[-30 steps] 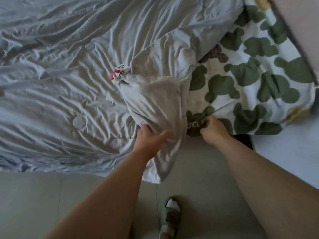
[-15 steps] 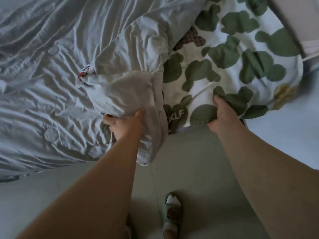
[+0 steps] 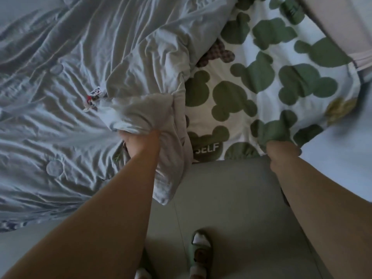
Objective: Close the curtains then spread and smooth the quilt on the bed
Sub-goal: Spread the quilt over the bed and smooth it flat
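A pale grey quilt (image 3: pixel 76 101) lies crumpled over the bed, its underside white with green mouse-head shapes (image 3: pixel 261 77). A corner is folded over, and a small red and white label (image 3: pixel 93 95) shows on it. My left hand (image 3: pixel 138 143) grips a bunched grey fold at the bed's near edge. Further right, my right hand (image 3: pixel 281 154) grips the patterned edge, with its fingers tucked under the cloth.
Grey tiled floor (image 3: pixel 231 198) lies between me and the bed. My feet in green slippers (image 3: pixel 201 256) stand at the bottom centre. A pale wall or headboard (image 3: pixel 342 23) runs along the upper right. A light sheet (image 3: pixel 346 168) shows at the right.
My right hand has slid to the right along the patterned edge and now holds it further out. My left hand has kept its hold on the grey fold. More of the patterned side shows.
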A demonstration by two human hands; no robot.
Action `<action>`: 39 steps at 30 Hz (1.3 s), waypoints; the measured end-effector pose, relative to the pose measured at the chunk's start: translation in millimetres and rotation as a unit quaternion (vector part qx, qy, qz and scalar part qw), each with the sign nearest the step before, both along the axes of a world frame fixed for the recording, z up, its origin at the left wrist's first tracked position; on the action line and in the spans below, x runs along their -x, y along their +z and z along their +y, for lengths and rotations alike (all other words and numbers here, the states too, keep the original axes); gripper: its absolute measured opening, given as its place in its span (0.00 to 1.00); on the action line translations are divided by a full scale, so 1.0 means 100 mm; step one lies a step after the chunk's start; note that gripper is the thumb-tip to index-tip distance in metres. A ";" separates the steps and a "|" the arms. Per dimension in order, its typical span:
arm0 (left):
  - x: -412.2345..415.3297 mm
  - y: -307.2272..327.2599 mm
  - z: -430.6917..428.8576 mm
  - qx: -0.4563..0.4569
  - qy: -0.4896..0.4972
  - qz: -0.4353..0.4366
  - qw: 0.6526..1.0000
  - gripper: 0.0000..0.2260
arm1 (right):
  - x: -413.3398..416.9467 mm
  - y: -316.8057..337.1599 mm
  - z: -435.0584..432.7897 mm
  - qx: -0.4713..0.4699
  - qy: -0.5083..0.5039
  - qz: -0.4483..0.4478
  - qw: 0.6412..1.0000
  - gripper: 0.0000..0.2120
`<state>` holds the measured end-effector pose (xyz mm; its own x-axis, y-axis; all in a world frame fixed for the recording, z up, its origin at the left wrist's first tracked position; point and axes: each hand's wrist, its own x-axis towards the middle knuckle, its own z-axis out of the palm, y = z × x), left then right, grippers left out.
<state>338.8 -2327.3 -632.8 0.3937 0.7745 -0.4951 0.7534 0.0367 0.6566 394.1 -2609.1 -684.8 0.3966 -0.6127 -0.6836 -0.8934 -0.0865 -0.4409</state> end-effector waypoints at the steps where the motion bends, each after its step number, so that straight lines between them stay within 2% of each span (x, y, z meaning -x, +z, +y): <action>1: -0.01 0.00 -0.05 -0.013 -0.063 0.004 0.998 0.37 | -0.02 0.08 0.04 0.073 -0.011 -0.005 0.997 0.28; 3: 0.00 0.02 -0.27 -0.024 -0.219 0.022 0.975 0.27 | -0.03 0.27 0.18 0.205 0.073 -0.075 0.973 0.31; 4: 0.01 0.02 -0.42 -0.016 -0.293 0.032 0.955 0.26 | -0.05 0.33 0.26 0.228 0.123 -0.136 0.956 0.30; 5: 0.04 0.01 -0.57 0.003 -0.356 0.033 0.934 0.26 | -0.09 0.37 0.35 0.207 0.166 -0.187 0.946 0.27; 7: 0.13 -0.03 -0.83 0.031 -0.456 0.033 0.889 0.27 | -0.21 0.48 0.54 0.038 0.220 -0.226 0.948 0.25; 8: 0.18 -0.04 -0.92 0.024 -0.497 0.041 0.866 0.27 | -0.26 0.58 0.66 -0.082 0.223 -0.224 0.945 0.30; 9: 0.21 -0.06 -0.98 0.011 -0.535 0.051 0.843 0.27 | -0.32 0.68 0.74 -0.158 0.229 -0.208 0.938 0.38; 11: 0.26 -0.12 -1.03 0.007 -0.593 0.074 0.802 0.29 | -0.40 0.82 0.88 -0.187 0.290 -0.177 0.922 0.52; 13: 0.28 -0.13 -1.05 0.023 -0.626 0.086 0.774 0.29 | -0.43 0.84 0.95 -0.164 0.360 -0.149 0.906 0.54; 15: 0.31 -0.14 -1.05 0.025 -0.642 0.063 0.763 0.29 | -0.42 0.80 0.99 -0.122 0.415 -0.114 0.895 0.52; 17: 0.29 -0.18 -0.98 0.027 -0.626 0.035 0.779 0.29 | -0.41 0.72 1.02 -0.040 0.452 -0.099 0.885 0.43; 19: 0.25 -0.21 -0.86 0.044 -0.549 0.009 0.835 0.26 | -0.42 0.68 1.02 0.039 0.457 -0.095 0.884 0.34; 21: 0.15 -0.19 -0.75 0.026 -0.434 -0.019 0.900 0.22 | -0.46 0.67 0.99 0.084 0.433 -0.090 0.893 0.33; 22: 0.09 -0.16 -0.72 -0.008 -0.386 -0.029 0.922 0.23 | -0.49 0.68 0.97 0.106 0.421 -0.094 0.896 0.34; 24: -0.03 -0.12 -0.66 -0.118 -0.315 -0.026 0.942 0.31 | -0.58 0.75 0.93 0.169 0.405 -0.102 0.893 0.33; 26: -0.15 -0.07 -0.59 -0.173 -0.272 0.018 0.947 0.34 | -0.73 0.82 0.92 0.191 0.381 -0.100 0.899 0.31; 28: -0.24 -0.06 -0.52 -0.114 -0.270 0.097 0.951 0.30 | -0.88 0.85 0.94 0.139 0.363 -0.099 0.916 0.31; 30: -0.31 -0.13 -0.45 -0.056 -0.296 0.158 0.940 0.26 | -0.99 0.85 0.99 0.080 0.377 -0.089 0.919 0.36; 31: -0.33 -0.17 -0.42 -0.056 -0.311 0.175 0.932 0.25 | -1.03 0.83 1.00 0.062 0.386 -0.085 0.916 0.40; 33: -0.37 -0.24 -0.39 -0.104 -0.334 0.186 0.918 0.18 | -1.09 0.74 1.02 0.045 0.396 -0.092 0.913 0.42; 35: -0.43 -0.26 -0.38 -0.147 -0.349 0.183 0.907 0.12 | -1.14 0.67 1.01 0.049 0.412 -0.098 0.904 0.41; 39: -0.52 -0.24 -0.42 -0.141 -0.372 0.183 0.899 0.11 | -1.21 0.55 0.89 0.062 0.497 -0.076 0.862 0.29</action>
<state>391.2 -2368.9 -657.0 0.7051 0.4799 -0.5221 0.6684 -0.6955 0.2634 514.6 -2519.9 -630.0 0.8467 0.0172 -0.5318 -0.2833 -0.8314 -0.4781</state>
